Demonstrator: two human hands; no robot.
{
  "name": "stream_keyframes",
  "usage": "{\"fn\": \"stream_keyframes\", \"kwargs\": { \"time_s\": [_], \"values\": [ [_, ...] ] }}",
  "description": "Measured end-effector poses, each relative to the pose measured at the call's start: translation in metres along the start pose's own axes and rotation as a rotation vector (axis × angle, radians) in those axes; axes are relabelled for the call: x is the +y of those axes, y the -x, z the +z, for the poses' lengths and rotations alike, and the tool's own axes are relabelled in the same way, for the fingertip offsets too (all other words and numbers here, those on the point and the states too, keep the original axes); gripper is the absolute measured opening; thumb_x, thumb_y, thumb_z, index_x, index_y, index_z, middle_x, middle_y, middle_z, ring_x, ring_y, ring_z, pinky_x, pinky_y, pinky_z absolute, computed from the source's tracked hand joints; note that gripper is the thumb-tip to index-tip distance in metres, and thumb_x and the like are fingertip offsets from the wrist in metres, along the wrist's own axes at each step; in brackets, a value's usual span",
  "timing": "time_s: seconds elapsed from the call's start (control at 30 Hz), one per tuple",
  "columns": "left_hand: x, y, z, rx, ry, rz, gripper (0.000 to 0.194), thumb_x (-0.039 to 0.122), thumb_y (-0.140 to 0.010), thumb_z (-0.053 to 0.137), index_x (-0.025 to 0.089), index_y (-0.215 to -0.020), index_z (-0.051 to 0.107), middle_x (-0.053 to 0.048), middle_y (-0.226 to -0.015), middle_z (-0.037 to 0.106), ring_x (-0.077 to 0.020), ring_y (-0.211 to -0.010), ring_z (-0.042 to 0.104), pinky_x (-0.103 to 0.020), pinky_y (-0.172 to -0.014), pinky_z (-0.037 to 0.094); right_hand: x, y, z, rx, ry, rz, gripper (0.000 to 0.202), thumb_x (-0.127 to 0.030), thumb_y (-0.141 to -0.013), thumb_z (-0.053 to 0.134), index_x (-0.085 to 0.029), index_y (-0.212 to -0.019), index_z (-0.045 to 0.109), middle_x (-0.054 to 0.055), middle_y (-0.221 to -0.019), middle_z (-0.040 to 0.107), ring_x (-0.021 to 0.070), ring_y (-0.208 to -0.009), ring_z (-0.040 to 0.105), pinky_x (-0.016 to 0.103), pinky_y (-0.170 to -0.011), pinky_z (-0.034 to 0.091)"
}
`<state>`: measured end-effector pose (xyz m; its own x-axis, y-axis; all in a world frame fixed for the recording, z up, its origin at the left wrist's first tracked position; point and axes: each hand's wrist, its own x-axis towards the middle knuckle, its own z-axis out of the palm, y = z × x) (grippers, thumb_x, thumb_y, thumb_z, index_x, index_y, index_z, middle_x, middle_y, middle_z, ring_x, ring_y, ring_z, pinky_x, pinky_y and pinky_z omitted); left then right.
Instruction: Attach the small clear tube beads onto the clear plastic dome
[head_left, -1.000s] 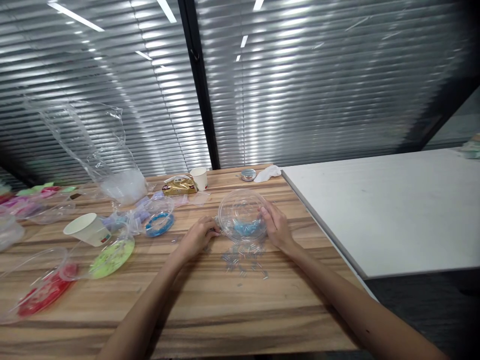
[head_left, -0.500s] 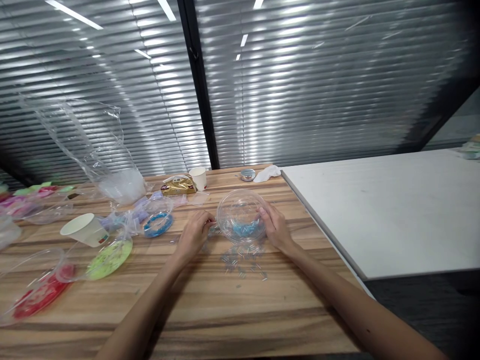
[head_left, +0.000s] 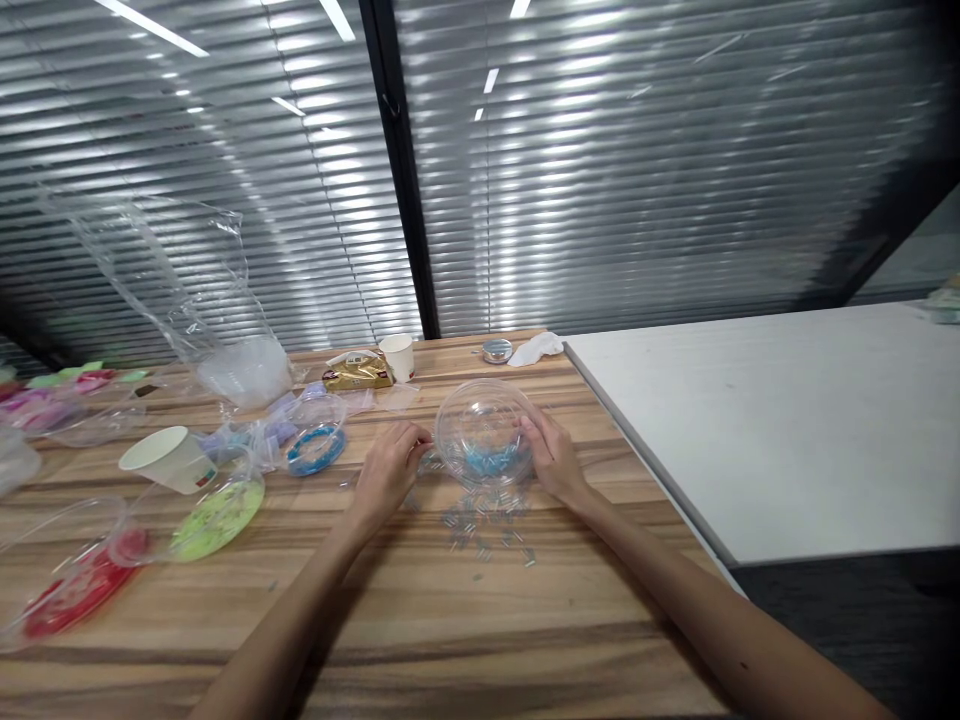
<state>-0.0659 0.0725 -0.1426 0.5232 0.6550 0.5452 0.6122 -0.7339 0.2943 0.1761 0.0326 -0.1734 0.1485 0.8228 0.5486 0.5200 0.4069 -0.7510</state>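
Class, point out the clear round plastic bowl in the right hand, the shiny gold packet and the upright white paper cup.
Clear round plastic bowl (head_left: 459,416): head view, bare upper wall.
Shiny gold packet (head_left: 358,375): head view, front face.
Upright white paper cup (head_left: 400,361): head view, outer side.

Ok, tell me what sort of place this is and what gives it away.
Probably an office or meeting room, though I can't be sure: broad slatted blinds, bright strip-light reflections in front of them, and a long wood-grain table all point that way.
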Motion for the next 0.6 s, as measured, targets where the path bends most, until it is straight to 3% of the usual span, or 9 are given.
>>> {"fn": "stream_keyframes", "kwargs": {
  "time_s": [0.27,0.6],
  "values": [
    [0.0032,-0.0003,-0.0001,-0.038,-0.049,-0.055,0.012,0.017,-0.090,0.043,0.018,-0.082,0.053,-0.004,-0.082,0.058,-0.0179,-0.079,0.053,-0.028,-0.069,0.040,-0.0023,-0.0006,-0.0006,-0.009,-0.011,0.013,0.042,-0.037,-0.094,0.031,-0.018,-0.125,0.053,0.008,-0.091,0.067,0.0233,-0.092,0.062,0.038,-0.083,0.048],
    [0.0046,0.0010,0.0027,-0.089,-0.050,-0.040,0.013,0.016,-0.089,0.041,0.018,-0.084,0.052,-0.005,-0.085,0.059,-0.0192,-0.081,0.053,-0.029,-0.071,0.040,-0.0001,-0.0004,-0.0005,-0.038,-0.019,0.033,0.045,-0.038,-0.094,0.031,-0.019,-0.129,0.051,0.007,-0.088,0.067,0.0218,-0.082,0.063,0.036,-0.075,0.050]
  ]
}}
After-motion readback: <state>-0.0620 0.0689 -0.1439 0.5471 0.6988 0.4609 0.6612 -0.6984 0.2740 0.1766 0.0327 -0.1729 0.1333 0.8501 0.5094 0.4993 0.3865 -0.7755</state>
